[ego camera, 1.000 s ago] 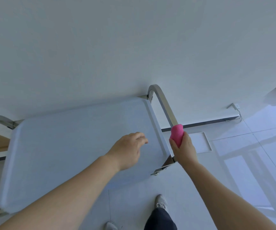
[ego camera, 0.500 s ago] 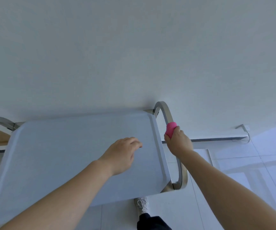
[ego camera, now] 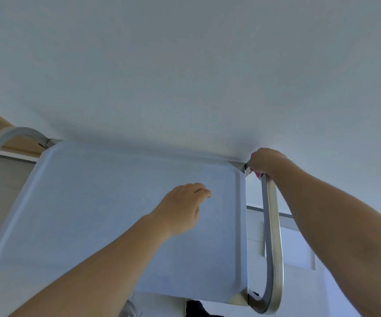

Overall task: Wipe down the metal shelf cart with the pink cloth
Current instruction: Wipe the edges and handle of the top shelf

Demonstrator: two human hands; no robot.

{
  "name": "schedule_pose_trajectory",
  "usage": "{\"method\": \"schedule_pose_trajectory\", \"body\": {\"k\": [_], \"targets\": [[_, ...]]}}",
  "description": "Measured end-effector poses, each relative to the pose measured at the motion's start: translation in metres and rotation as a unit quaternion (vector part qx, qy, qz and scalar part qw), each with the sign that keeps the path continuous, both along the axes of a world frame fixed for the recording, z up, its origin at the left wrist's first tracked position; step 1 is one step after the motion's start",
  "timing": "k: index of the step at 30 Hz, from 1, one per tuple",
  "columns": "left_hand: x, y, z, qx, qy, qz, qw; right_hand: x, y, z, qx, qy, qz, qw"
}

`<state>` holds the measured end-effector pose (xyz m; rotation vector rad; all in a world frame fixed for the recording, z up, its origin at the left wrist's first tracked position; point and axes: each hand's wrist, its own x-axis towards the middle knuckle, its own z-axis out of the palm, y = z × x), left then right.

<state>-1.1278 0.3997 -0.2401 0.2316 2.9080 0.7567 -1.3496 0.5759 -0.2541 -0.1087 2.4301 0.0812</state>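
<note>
At the far right corner of the metal shelf cart, the right hand is gripping the pink cloth, its fingers clenched around the cloth where the curved side handle is meeting the frame, so that only small pink edges are showing. Over the top tray, the left hand is hovering or resting palm-down with fingers loosely curled and grasping nothing; contact cannot be judged.

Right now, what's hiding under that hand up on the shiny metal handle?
A pink cloth peeks out beneath the right hand, pressed on the curved metal handle. Most of the cloth is covered.
</note>
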Motion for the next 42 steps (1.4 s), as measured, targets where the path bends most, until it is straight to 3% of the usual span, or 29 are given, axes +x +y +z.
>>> {"method": "schedule_pose_trajectory", "body": {"k": [5,9,13,16,21,23,27,33,38,42], "targets": [[0.01,-0.019,-0.003,-0.006,-0.01,0.043,0.999,-0.033,-0.015,-0.023,-0.016,-0.062,0.032,0.997],[0.017,-0.035,-0.001,-0.014,-0.018,0.068,0.997,-0.038,-0.026,-0.037,0.15,-0.146,0.064,0.976],[0.019,-0.049,0.005,-0.024,-0.019,0.078,0.996,-0.023,-0.03,-0.019,0.203,-0.101,0.164,0.96],[0.02,-0.061,0.014,-0.033,-0.009,0.078,0.996,-0.002,-0.028,-0.001,0.166,-0.029,0.221,0.961],[0.025,-0.074,0.041,-0.031,0.035,0.097,0.994,0.028,-0.033,0.022,0.005,0.125,0.182,0.975],[0.03,-0.079,0.052,-0.029,0.054,0.107,0.992,0.046,-0.05,0.039,-0.087,0.14,0.163,0.973],[0.05,-0.094,0.073,-0.018,0.088,0.135,0.987,0.104,-0.108,0.083,-0.279,0.055,0.112,0.952],[0.107,-0.157,0.105,0.033,0.132,0.126,0.983,0.214,-0.204,0.136,-0.439,-0.064,0.064,0.894],[0.182,-0.238,0.112,0.065,0.103,0.119,0.985,0.291,-0.272,0.158,-0.46,-0.239,0.134,0.844],[0.225,-0.295,0.114,0.057,0.087,0.125,0.987,0.336,-0.322,0.153,-0.422,-0.161,0.186,0.872]]}}
